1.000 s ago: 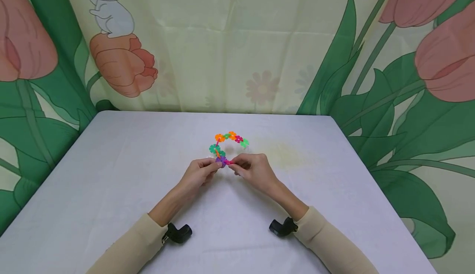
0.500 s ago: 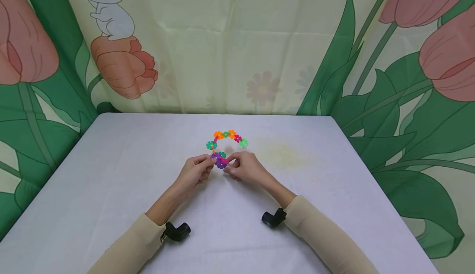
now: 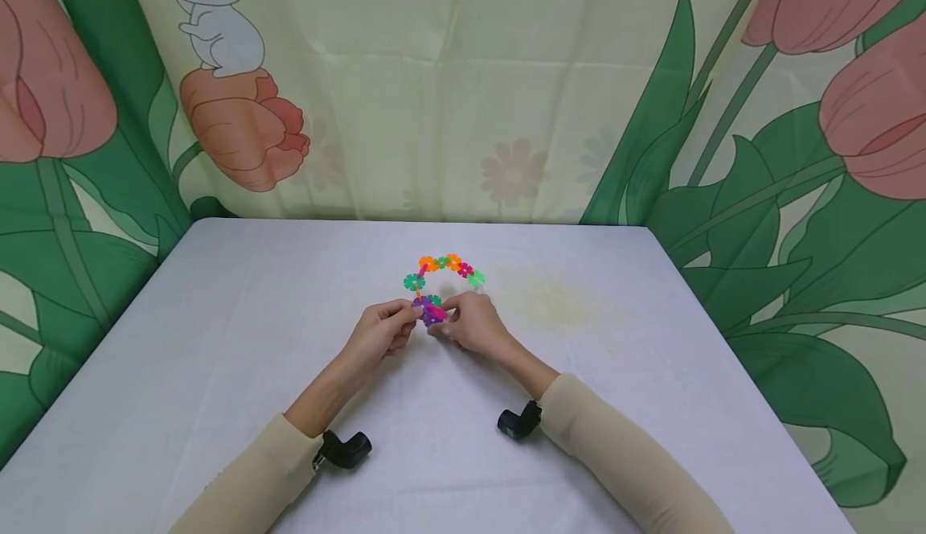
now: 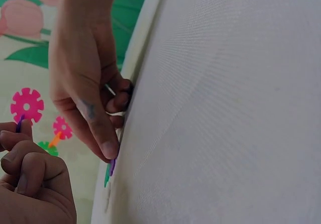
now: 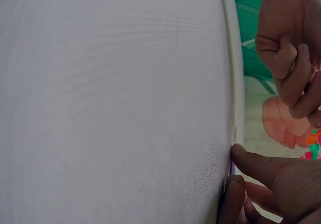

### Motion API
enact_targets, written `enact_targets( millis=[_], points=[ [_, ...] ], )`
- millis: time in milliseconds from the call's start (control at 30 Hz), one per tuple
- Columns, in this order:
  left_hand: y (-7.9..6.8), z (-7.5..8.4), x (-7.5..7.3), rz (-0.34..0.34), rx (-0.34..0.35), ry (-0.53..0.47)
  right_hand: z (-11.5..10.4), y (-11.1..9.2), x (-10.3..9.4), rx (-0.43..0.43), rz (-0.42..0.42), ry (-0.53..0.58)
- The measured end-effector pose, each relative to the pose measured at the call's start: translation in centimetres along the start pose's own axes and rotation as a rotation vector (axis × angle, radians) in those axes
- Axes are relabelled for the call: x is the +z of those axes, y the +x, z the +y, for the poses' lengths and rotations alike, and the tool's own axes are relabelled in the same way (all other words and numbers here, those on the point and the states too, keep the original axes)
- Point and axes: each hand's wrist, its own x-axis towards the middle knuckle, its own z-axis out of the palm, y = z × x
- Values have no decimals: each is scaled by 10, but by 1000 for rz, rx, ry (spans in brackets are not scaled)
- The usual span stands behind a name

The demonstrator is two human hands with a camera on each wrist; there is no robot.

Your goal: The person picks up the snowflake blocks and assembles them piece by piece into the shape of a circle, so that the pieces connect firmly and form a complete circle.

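Toothed plastic snowflake discs, linked edge to edge, form a curved chain in the head view, with orange (image 3: 429,264), teal (image 3: 414,282) and light green discs (image 3: 475,278). My left hand (image 3: 376,337) pinches a purple disc at the near end between thumb and fingers. From the other side, my right hand (image 3: 477,323) pinches a second purple disc (image 3: 432,318), beside a pink disc (image 3: 438,311). Purple edges show at the right fingertips in the right wrist view. Pink discs (image 4: 27,106) appear beyond the left hand in the left wrist view. Fingers partly hide where the discs join.
A white-covered table (image 3: 253,357) lies under both hands. Behind it hangs a cloth (image 3: 463,116) printed with tulips and a white animal. Black wrist cameras (image 3: 346,449) sit at both sleeve cuffs.
The right hand has moved left, and its forearm has swung inward. A second purple disc now shows at its fingertips, beside the pink one. The left hand has shifted slightly left.
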Motion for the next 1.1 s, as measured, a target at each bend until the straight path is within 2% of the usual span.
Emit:
enact_targets(
  millis=[267,400,533,733,867,1100],
  points=[
    [0,0,0,15,1,8,-5,0,2,22,27,-33],
    [0,1,0,19,-6,9,-7,-3,1,46,42,-26],
    [0,0,-2,12,-6,4,-6,-7,-2,35,31,-11],
    [1,-1,-2,11,-11,17,0,-16,-15,47,-45,117],
    [1,-1,-2,19,-14,30,4,-21,-28,15,-100,176],
    [3,-4,-2,30,-24,50,8,-31,-50,9,-232,337]
  ],
)
